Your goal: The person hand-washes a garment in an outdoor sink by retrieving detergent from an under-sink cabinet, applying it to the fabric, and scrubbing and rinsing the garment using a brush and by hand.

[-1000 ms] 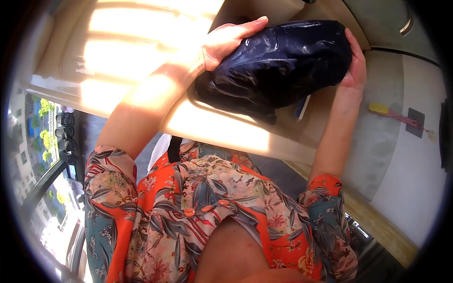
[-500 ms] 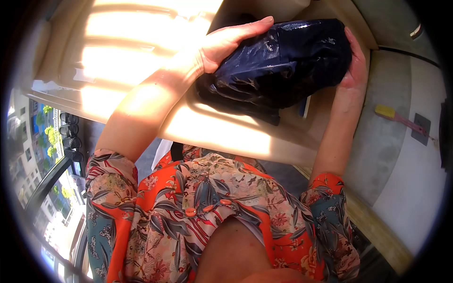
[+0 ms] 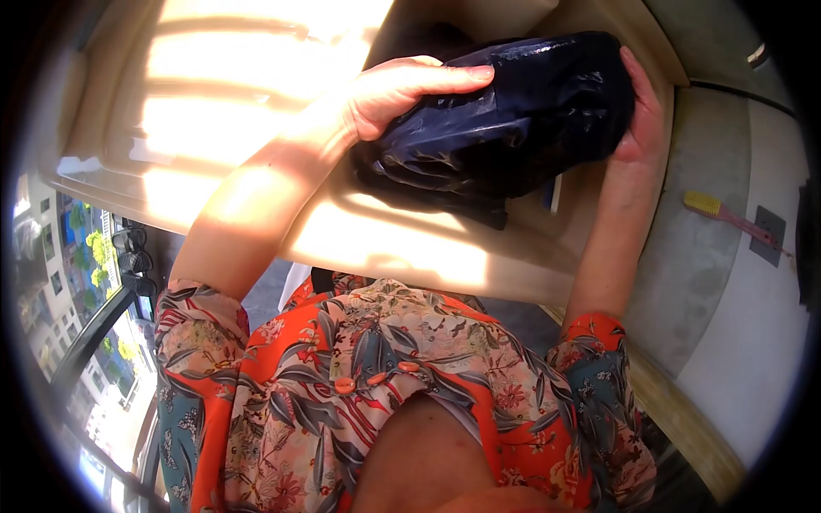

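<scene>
A wet, shiny navy-blue cloth (image 3: 513, 115), bunched into a thick bundle, is stretched between my hands over a beige sink (image 3: 445, 256). It looks like a garment, but its kind cannot be made out. My left hand (image 3: 402, 90) grips its left end, thumb lying along the top and the other fingers mostly hidden. At the right end my right hand (image 3: 640, 115) is closed round the cloth, its palm against the side and part of the fingers out of sight. The bundle's lower folds hang down into the basin.
Left of the basin lies the sink's sunlit ridged washboard (image 3: 214, 94). On the right wall hangs a brush (image 3: 723, 214) with yellow bristles and a pinkish handle. Dark slippers (image 3: 132, 261) stand by the window at left.
My left hand has moved slightly left and down, its thumb now flatter on the cloth. The bundle has shifted a little and its folds look smoother. My right hand keeps its hold.
</scene>
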Demonstrator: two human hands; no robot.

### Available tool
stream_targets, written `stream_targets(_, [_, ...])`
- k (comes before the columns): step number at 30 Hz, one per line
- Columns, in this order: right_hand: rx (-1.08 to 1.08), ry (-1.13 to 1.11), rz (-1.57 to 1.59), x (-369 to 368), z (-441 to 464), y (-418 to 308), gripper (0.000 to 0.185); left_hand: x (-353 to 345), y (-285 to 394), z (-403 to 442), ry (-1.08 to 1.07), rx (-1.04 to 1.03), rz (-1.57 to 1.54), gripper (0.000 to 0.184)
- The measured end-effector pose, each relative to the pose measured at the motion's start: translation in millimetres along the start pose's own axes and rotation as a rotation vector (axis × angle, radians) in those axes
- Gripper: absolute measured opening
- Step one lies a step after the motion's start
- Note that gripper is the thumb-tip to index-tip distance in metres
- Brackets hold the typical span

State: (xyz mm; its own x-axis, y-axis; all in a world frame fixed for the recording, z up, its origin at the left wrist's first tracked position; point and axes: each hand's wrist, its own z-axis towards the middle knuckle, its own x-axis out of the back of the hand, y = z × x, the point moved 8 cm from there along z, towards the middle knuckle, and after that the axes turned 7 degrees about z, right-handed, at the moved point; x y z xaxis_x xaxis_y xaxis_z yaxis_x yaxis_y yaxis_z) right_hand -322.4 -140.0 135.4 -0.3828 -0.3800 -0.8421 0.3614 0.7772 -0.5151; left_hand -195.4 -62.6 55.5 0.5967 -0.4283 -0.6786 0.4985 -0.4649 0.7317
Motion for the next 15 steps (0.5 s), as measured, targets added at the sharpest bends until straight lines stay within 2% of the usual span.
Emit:
stream_targets(3, [0.021,0.018,-0.009,2,-2,-2,0.032,1,-3,1,0.013,-0.009,-0.055,0.039])
stream_targets(6, [0.023,0.015,-0.008,1,-2,-2,0.032,-2,-7,4,-0.012,0.016,-0.33,0.042])
stream_targets(10, [0.032,0.061,-0.022,8,-7,0,0.03,22,-24,10,0.211,0.131,-0.29,0.042])
stream_targets(11, [0.037,0.093,0.047,49,9,24,0.03,66,-48,5,0.319,0.208,-0.26,0.04])
stream_targets(12, [0.039,0.108,0.042,48,6,23,0.029,72,-50,6,0.391,0.218,-0.217,0.037])
stream_targets(13, [0.11,0.178,-0.017,50,0,19,0.029,81,-52,4,0.466,0.221,-0.168,0.035])
stream_targets(15, [0.254,0.295,-0.129,45,-19,16,0.029,100,-40,3,0.57,0.13,0.698,0.053])
